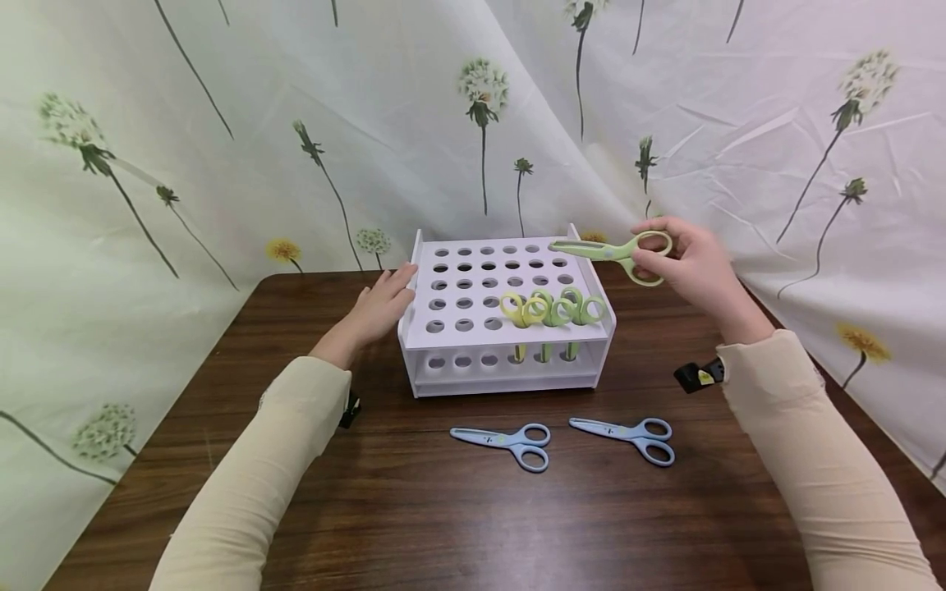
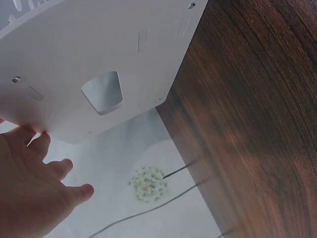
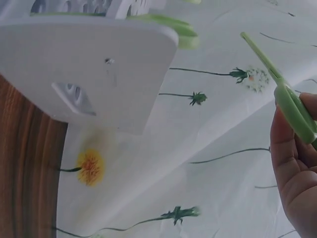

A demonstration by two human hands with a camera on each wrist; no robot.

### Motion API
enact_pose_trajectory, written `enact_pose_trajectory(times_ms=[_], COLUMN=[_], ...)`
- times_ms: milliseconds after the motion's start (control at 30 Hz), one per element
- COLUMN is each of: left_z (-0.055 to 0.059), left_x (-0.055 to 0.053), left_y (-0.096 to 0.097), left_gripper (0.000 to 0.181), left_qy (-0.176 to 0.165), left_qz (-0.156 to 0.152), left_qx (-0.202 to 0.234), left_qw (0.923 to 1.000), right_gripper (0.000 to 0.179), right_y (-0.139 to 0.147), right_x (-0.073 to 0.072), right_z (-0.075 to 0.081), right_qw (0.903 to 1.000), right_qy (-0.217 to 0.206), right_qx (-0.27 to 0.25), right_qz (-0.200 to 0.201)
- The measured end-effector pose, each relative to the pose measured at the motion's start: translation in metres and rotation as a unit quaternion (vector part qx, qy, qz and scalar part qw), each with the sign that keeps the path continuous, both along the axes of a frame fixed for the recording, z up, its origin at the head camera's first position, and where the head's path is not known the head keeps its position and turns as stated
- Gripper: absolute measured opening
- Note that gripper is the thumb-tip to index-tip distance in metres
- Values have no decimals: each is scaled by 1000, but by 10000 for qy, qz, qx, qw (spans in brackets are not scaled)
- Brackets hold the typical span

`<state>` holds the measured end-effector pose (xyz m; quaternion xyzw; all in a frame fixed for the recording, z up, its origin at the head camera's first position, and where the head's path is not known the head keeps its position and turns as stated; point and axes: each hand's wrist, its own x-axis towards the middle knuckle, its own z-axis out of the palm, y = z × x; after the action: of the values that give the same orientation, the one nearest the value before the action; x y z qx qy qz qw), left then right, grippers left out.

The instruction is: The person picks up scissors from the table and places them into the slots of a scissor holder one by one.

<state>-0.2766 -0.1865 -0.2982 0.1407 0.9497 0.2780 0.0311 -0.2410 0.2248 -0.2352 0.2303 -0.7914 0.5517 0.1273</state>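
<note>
Green scissors (image 1: 606,250) are pinched by the handles in my right hand (image 1: 698,267), held above the back right of a white rack (image 1: 473,328) with their blades pointing left. The right wrist view shows the same scissors (image 3: 292,109) beside the rack's side panel (image 3: 89,64). My left hand (image 1: 380,305) rests its fingertips on the rack's left side; in the left wrist view the fingers of the left hand (image 2: 34,173) touch the panel's edge. Yellow scissors (image 1: 523,310) and two green pairs (image 1: 554,309) stand blades down in the front right holes.
Two blue scissors lie on the dark wooden table (image 1: 414,525) before the rack: one pair (image 1: 510,442) at the middle, another pair (image 1: 631,435) to its right. A white curtain (image 1: 414,123) with dandelion prints hangs behind the table.
</note>
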Motion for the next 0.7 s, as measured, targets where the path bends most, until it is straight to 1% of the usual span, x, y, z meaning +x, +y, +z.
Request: enact_pose_trajectory(times_ms=[233, 367, 700], left_z=[0, 1, 0], left_x=[0, -1, -1], left_y=[0, 0, 0], left_gripper=[55, 55, 54], left_qy=[-15, -23, -13], left_qz=[-13, -10, 1], left_qx=[79, 63, 85], left_qw=[10000, 10000, 10000], right_gripper=[37, 40, 41], right_y=[-11, -17, -31], right_x=[0, 0, -2], right_z=[6, 11, 16], right_qw=[9995, 9994, 9996], right_qy=[115, 154, 243], right_qx=[197, 203, -66], right_qz=[-217, -233, -83])
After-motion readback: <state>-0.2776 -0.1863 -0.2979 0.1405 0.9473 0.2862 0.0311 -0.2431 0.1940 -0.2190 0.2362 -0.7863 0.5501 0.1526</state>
